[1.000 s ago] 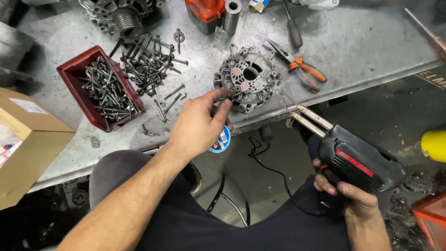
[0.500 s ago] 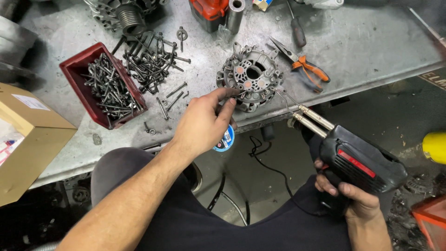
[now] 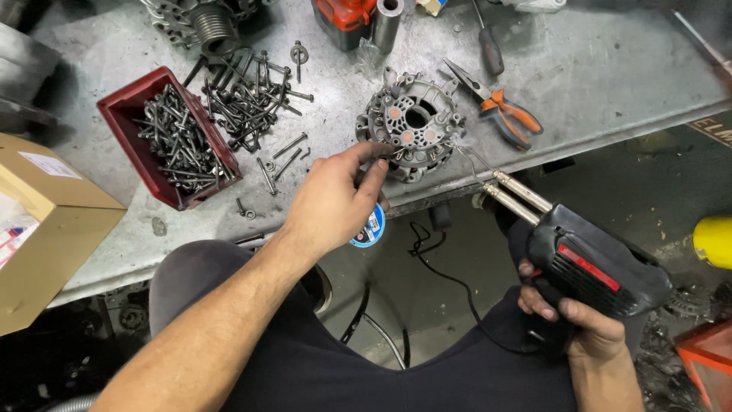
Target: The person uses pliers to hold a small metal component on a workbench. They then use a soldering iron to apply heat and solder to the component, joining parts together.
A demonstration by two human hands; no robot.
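Observation:
A round grey metal part with copper-coloured pads (image 3: 415,122) lies near the front edge of the steel bench (image 3: 610,76). My left hand (image 3: 332,202) reaches up to its left rim, thumb and forefinger pinched together against it. A small blue spool (image 3: 371,229) sits under that hand's lower fingers. My right hand (image 3: 572,320) grips a black soldering gun with a red stripe (image 3: 595,267) below the bench edge. Its two metal prongs point up-left, and the thin wire tip is at the part's right rim.
A red bin (image 3: 126,114) of dark bolts stands at the left, with loose bolts (image 3: 244,99) beside it. Orange-handled pliers (image 3: 503,111) and a screwdriver (image 3: 488,49) lie right of the part. A cardboard box (image 3: 46,229) is at far left, a yellow object (image 3: 713,240) at far right.
The soldering gun has risen toward the bench, bringing its tip up to the round part's right rim. My left hand stays pinched at the part's left side.

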